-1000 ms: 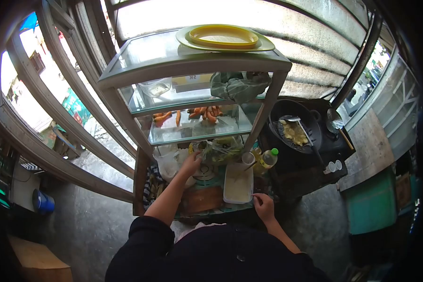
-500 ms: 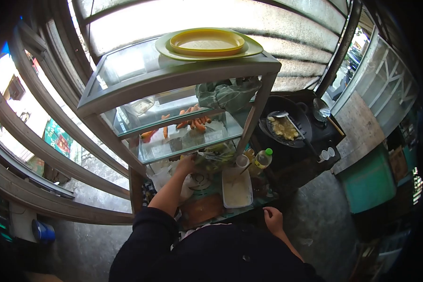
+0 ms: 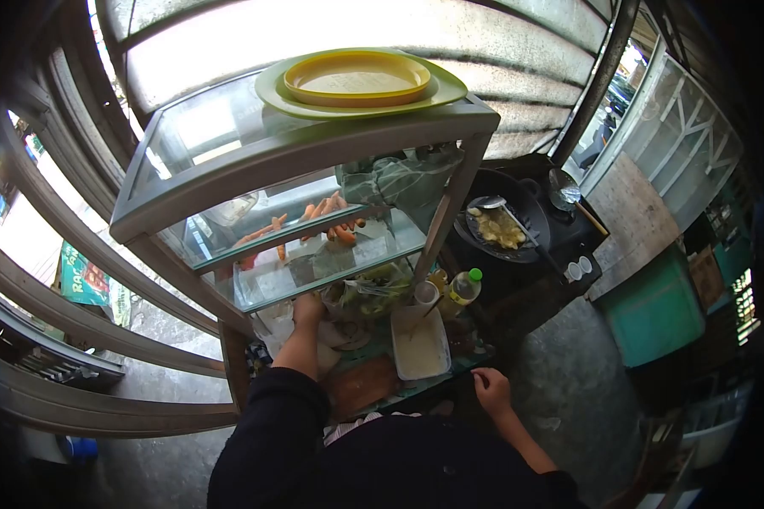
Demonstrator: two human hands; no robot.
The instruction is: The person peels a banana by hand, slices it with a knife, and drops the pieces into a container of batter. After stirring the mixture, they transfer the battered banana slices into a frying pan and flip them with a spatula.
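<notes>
The left hand (image 3: 308, 307) reaches in under the lower glass shelf of a grey-framed glass display case (image 3: 306, 144), near a clear plastic bag of green leafy vegetables (image 3: 369, 293). Its fingertips are hidden, so whether they are spread, closed or holding something cannot be told. The right hand (image 3: 492, 390) is narrow, its fingers curled in, just off the front edge of the counter and to the right of a white rectangular plastic tub of pale, creamy liquid (image 3: 421, 346); its palm is out of sight. A thin brown stick (image 3: 431, 310) leans in the tub. To the left of the tub lies a reddish-brown wooden board (image 3: 363, 384); behind the tub stand a small whitish plastic cup (image 3: 426, 293) and a clear bottle with a bright green cap and yellow label (image 3: 464, 288).

Inside the case, slender orange carrot-like vegetables (image 3: 341, 231) lie in a loose group. On its top, a yellow oval tray (image 3: 356, 78) rests on a larger light-green oval plate (image 3: 273, 95). To the right, a round black wok (image 3: 530, 222) on a dark stove (image 3: 579, 242) holds golden-yellow pieces of food (image 3: 497, 227) and a metal spatula with a black handle (image 3: 526, 231). Two small white cups (image 3: 580, 268) sit at the stove's front edge
</notes>
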